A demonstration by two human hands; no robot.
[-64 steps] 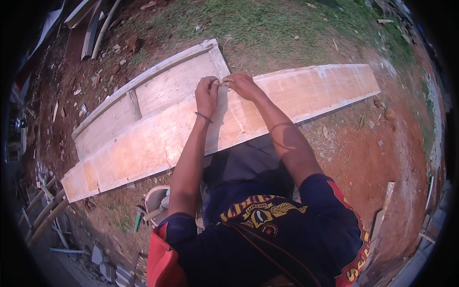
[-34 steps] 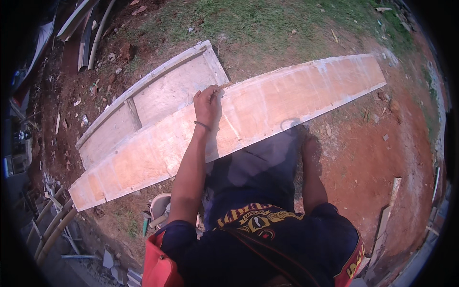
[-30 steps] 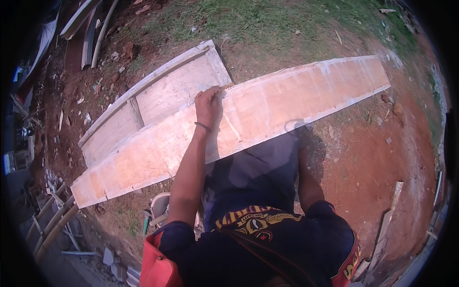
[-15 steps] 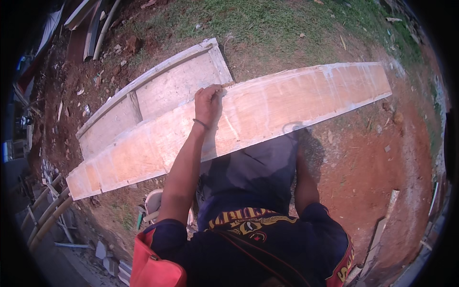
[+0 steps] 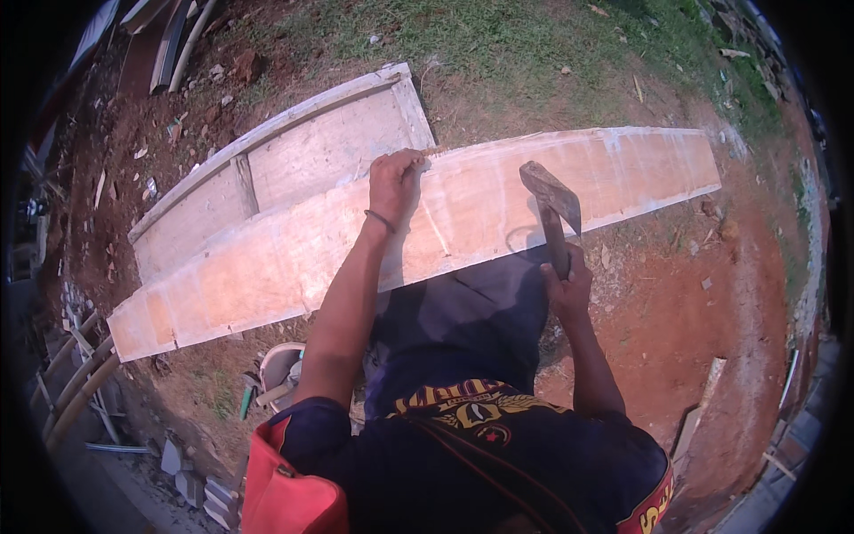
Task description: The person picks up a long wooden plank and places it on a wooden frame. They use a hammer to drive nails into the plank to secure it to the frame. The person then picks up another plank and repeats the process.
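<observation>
A long pale plywood board (image 5: pixel 294 254) lies slantwise across my lap, its surface streaked with white. My left hand (image 5: pixel 394 185) is closed over the board's far edge, near the middle. To the right, my right hand (image 5: pixel 571 280) grips the handle of a hammer (image 5: pixel 553 198). The hammer is raised with its head over the right half of the board; one end of the head is blunt, the other flat and blade-like. Beyond the board lies a second framed panel (image 5: pixel 311 138) with wooden battens along its edges, partly covered by the board.
Bamboo poles (image 5: pixel 84 392) and grey blocks (image 5: pixel 189 488) lie at lower left. A round container (image 5: pixel 281 363) with tools stands beside my left arm. Timber pieces (image 5: pixel 165 53) rest at far left. A narrow plank (image 5: pixel 698 409) lies on red soil at right, with grass (image 5: pixel 498 53) beyond.
My right hand has come up from beside my leg, bringing the hammer into view above the board. The left hand keeps its hold on the far edge. The board has shifted slightly in view.
</observation>
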